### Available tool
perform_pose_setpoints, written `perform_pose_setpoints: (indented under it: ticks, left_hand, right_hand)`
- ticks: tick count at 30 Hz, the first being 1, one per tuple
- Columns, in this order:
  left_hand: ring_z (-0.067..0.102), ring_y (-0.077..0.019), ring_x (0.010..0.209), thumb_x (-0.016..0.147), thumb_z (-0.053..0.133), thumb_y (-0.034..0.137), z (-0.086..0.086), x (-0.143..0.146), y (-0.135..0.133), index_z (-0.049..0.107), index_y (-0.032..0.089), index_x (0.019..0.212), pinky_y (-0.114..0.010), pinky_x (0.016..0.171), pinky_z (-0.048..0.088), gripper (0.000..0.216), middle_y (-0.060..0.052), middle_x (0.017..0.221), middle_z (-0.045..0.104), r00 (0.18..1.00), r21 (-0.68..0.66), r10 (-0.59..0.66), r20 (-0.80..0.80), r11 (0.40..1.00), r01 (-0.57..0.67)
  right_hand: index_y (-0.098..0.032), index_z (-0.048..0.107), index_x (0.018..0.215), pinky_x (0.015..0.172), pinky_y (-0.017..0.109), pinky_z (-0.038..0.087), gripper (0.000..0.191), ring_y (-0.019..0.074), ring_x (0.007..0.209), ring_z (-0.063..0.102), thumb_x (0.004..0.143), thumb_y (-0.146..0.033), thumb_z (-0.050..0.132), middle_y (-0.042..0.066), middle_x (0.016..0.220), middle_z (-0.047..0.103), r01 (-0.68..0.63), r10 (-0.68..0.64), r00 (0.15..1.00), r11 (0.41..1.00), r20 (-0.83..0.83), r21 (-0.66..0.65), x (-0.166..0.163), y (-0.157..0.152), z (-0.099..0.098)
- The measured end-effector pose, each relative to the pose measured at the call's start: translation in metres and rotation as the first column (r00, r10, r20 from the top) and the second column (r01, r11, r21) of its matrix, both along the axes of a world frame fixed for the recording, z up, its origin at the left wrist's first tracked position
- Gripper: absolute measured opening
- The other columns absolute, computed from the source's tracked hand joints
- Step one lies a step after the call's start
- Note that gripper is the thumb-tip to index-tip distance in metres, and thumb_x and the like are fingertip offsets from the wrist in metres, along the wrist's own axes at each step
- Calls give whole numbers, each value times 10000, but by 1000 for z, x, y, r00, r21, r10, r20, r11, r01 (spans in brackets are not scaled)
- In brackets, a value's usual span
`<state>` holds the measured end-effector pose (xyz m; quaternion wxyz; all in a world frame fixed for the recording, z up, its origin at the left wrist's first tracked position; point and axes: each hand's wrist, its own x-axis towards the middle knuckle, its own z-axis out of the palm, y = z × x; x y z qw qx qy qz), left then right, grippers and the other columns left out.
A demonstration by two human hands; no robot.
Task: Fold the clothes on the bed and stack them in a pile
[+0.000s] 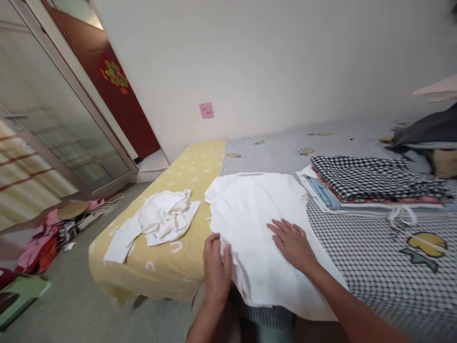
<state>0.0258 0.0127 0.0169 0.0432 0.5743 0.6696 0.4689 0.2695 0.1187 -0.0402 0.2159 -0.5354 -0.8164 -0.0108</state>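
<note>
A white shirt (257, 209) lies spread on the bed, its collar end away from me and its lower edge reaching the front of the bed. My right hand (294, 243) rests flat on the shirt's right half, fingers spread. At the shirt's left edge is my left hand (217, 264), with a gap between thumb and fingers where white cloth shows. The cloth along that side is rumpled. To the left, a second white garment (166, 216) lies crumpled, one sleeve stretched toward the bed's front edge.
A stack of folded clothes (374, 178), black-and-white checked on top, sits to the right. More clothes (432, 126) are piled behind it. The bed has a yellow cover (182, 262) and a checked sheet (360, 243). A green stool (30, 295) stands on the floor at left.
</note>
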Motion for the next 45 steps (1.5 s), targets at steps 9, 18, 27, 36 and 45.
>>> perform_pose_setpoints:
  ticks: [9,18,27,36,45]
  left_hand:
    - [603,-163,1134,966,517,185,-30,48,5,616,245,1014,-353,989,423,125,4,1189,718,590,-338,-706,-391,706,622]
    - [682,-184,643,933,330,684,15,19,23,624,211,1090,-340,677,538,579,-67,862,757,722,-235,-436,537,745,624]
    - [434,-80,395,965,424,543,32,-47,189,538,168,740,-175,375,253,452,-7,606,573,572,-451,252,781,860,237]
    - [455,-65,506,941,530,504,33,-6,274,531,186,762,-210,500,408,365,66,649,513,794,-302,27,607,932,199]
    - [223,-303,1519,682,800,237,25,67,238,717,290,950,-572,1232,83,286,-23,1595,396,864,-289,-504,10,825,485]
  right_hand:
    - [-334,581,1371,1120,555,319,436,283,1396,442,988,-314,374,6,1483,553,1,-1,1000,1000,-9,-14,-2,1,0]
    - [-352,592,1363,1123,578,327,434,298,1386,455,971,-322,408,-3,1478,558,-1,0,999,1000,-41,-15,-4,2,1]
    - [-382,588,1357,1105,570,365,452,301,1357,491,940,-265,459,-11,1450,584,1,1,997,1000,-80,22,-6,7,-3]
    - [-393,542,1394,1130,569,334,493,295,1380,464,927,-243,479,-19,1472,562,-2,-2,995,999,-96,-36,-6,8,3]
    - [-392,564,1374,1104,575,354,476,307,1361,482,922,-266,487,-9,1460,574,2,-3,996,1000,-92,-9,-6,11,-1]
